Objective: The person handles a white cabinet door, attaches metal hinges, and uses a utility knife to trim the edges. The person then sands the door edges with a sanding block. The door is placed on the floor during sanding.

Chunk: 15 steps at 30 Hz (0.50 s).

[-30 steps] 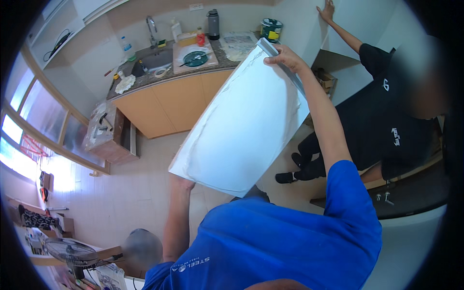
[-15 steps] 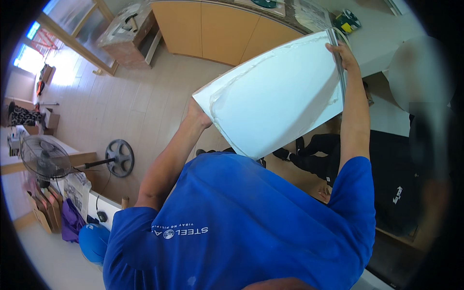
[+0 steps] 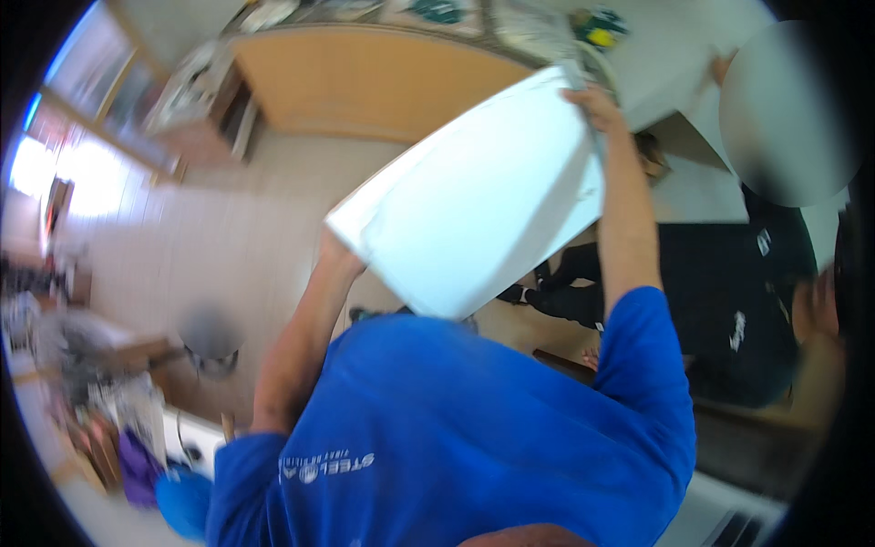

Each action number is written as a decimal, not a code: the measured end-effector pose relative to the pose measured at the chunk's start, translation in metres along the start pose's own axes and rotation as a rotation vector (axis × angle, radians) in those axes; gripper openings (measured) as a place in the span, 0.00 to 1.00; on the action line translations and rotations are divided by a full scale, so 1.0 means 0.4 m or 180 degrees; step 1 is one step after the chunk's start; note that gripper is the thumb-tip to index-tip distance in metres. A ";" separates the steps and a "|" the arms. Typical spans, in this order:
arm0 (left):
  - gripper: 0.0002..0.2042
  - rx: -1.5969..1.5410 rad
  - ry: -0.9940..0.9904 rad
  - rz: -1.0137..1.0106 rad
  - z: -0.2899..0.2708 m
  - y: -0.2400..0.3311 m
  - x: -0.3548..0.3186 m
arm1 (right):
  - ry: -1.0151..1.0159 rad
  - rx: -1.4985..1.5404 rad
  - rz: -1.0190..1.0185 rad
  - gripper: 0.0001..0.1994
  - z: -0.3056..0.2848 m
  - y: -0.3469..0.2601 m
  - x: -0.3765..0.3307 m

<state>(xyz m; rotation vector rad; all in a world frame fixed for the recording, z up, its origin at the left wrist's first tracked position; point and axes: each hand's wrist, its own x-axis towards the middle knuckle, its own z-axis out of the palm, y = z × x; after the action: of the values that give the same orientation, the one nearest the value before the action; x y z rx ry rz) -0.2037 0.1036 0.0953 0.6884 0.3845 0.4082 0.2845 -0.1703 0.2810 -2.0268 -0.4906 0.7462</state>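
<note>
A white rectangular panel (image 3: 474,201), tilted, is held out in front of my body. A bead of whitish, glue-like material runs near its edges. My right hand (image 3: 597,108) grips the far right edge, with its fingers bent over the greyish rim. At the near left corner my left hand (image 3: 343,255) holds the panel from beneath. Its fingers are mostly hidden under the panel.
A person in black clothes (image 3: 720,273) is close on the right, beside a white surface. A low orange-tan cabinet (image 3: 346,87) stands ahead. To the left are a dusty box-like unit (image 3: 196,105), a blurred standing fan (image 3: 77,351) and a purple cloth (image 3: 138,465).
The panel, with both hands still on it, appears a little further left and lower in view. The surroundings have shifted and blurred. At the upper right the other person's hand now shows.
</note>
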 end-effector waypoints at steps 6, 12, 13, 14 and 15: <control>0.27 -0.2442 0.0748 -0.0441 0.007 0.029 -0.126 | 0.0546 0.0088 -0.0310 0.36 0.027 -0.009 -0.067; 0.32 -0.2446 -0.0149 -0.0048 -0.040 0.023 -0.188 | 0.0534 0.0102 -0.0443 0.34 0.027 0.035 -0.079; 0.33 -0.2404 -0.0330 0.0032 -0.049 0.025 -0.193 | 0.0549 0.0104 -0.0466 0.34 0.038 0.033 -0.085; 0.33 -0.2312 -0.0437 0.0038 -0.054 0.021 -0.201 | 0.0458 0.0282 -0.0391 0.35 0.046 0.040 -0.102; 0.34 -0.2221 -0.0540 0.0073 -0.057 0.021 -0.208 | 0.0345 0.0451 -0.0334 0.36 0.050 0.037 -0.116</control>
<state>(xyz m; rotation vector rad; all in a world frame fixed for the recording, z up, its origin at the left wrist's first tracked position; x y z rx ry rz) -0.2871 0.0815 0.1018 0.0441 0.0566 0.4661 0.2376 -0.1933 0.2747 -1.8832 -0.4644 0.5878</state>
